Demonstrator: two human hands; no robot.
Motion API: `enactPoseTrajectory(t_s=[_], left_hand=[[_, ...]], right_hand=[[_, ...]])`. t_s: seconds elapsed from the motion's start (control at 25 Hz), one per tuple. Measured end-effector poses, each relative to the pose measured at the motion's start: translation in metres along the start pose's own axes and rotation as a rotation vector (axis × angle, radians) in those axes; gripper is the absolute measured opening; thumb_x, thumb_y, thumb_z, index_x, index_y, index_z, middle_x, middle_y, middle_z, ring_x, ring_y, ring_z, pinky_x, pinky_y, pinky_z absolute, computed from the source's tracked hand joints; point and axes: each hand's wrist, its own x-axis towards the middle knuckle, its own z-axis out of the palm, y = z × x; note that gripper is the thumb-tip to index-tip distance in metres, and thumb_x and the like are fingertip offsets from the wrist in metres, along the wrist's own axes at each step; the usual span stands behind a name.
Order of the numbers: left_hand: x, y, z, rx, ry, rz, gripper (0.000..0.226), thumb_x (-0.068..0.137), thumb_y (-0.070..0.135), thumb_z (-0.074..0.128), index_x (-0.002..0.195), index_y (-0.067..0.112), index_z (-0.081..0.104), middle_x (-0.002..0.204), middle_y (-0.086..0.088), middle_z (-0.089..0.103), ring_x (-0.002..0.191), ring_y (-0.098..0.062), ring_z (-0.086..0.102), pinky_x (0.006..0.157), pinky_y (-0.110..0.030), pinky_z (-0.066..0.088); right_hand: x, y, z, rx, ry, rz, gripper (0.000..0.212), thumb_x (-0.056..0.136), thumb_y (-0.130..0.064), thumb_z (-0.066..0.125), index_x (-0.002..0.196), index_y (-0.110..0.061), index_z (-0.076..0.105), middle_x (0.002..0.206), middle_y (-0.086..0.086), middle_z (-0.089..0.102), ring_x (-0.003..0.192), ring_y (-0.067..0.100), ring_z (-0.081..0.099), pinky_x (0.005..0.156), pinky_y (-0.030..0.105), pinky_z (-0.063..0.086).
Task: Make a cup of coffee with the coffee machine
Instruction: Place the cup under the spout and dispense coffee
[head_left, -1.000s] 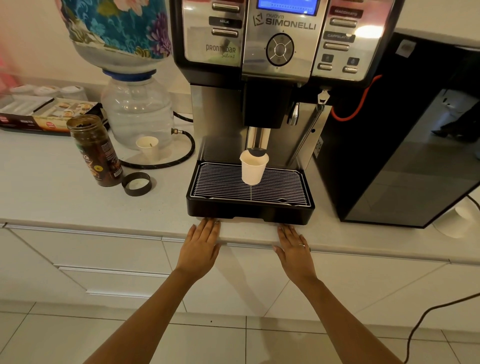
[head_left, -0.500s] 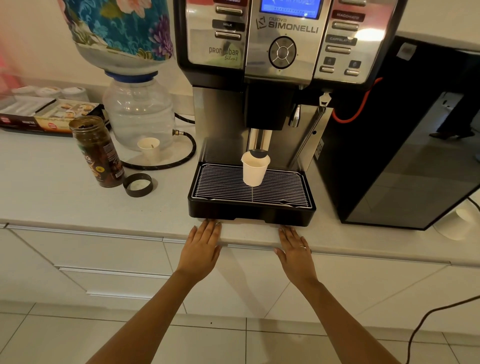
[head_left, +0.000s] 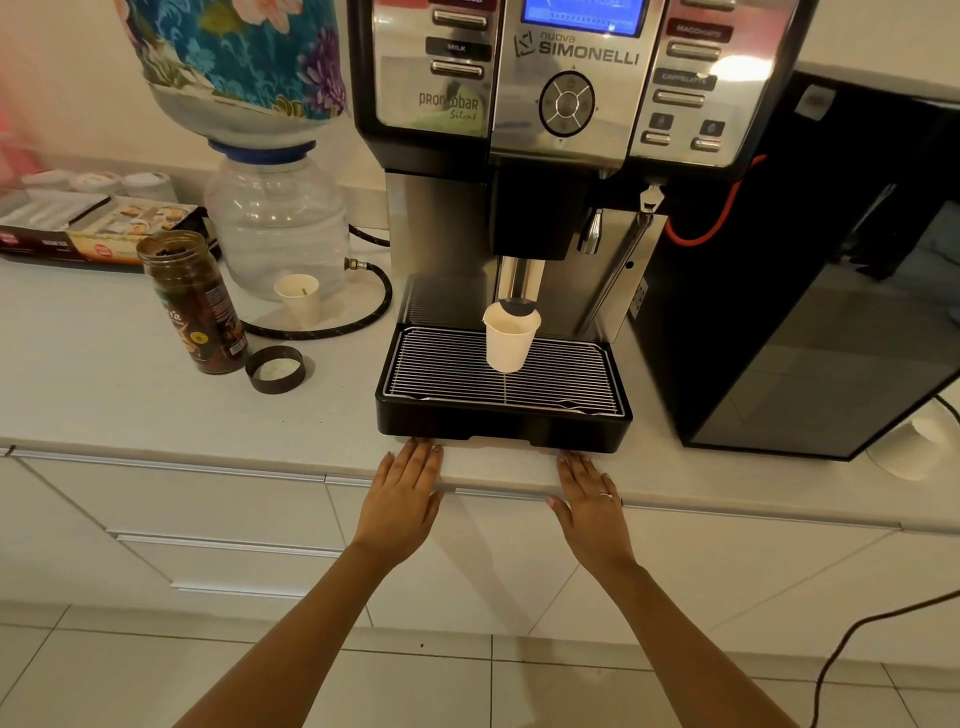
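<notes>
A steel and black coffee machine (head_left: 566, 104) stands on the white counter, its blue screen lit. A white paper cup (head_left: 509, 340) stands upright on the wire grid of the drip tray (head_left: 441, 374), directly under the spout (head_left: 517, 291). My left hand (head_left: 402, 499) rests flat on the counter edge, fingertips just short of the tray's front left corner. My right hand (head_left: 592, 501), with a ring on one finger, lies flat the same way below the tray's front right part. Both hands hold nothing.
Left of the machine stand an open brown coffee jar (head_left: 195, 306), its black lid (head_left: 274, 368), a second small paper cup (head_left: 298, 297) and a water bottle dispenser (head_left: 275, 223) with a black hose. A black cabinet (head_left: 810, 312) stands to the right. Drawers are below the counter.
The view has tilted slightly down, so everything sits a little lower in frame. Both hands stay flat on the counter edge and the cup has not moved.
</notes>
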Motion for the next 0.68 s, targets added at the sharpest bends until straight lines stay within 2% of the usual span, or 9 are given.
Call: enactPoseTrajectory(t_s=[0.24, 0.68], left_hand=[[-0.0002, 0.0006, -0.0008, -0.012, 0.008, 0.002, 0.057, 0.100, 0.035, 0.039, 0.149, 0.012, 0.023, 0.157, -0.010, 0.020, 0.146, -0.027, 0.013, 0.118, -0.047, 0.012], [0.0003, 0.0007, 0.0008, -0.007, 0.003, -0.002, 0.058, 0.100, 0.036, 0.039, 0.150, 0.012, 0.022, 0.157, -0.009, 0.020, 0.146, -0.027, 0.012, 0.118, -0.046, 0.011]], right_hand=[[-0.0001, 0.0006, 0.0011, -0.016, -0.006, 0.004, 0.055, 0.097, -0.035, 0.045, 0.145, -0.014, 0.030, 0.154, 0.006, 0.029, 0.143, 0.024, 0.022, 0.115, 0.040, 0.011], [0.0000, 0.0006, 0.0008, -0.009, -0.014, 0.005, 0.055, 0.097, -0.034, 0.045, 0.146, -0.013, 0.029, 0.154, 0.006, 0.028, 0.143, 0.024, 0.021, 0.115, 0.041, 0.011]])
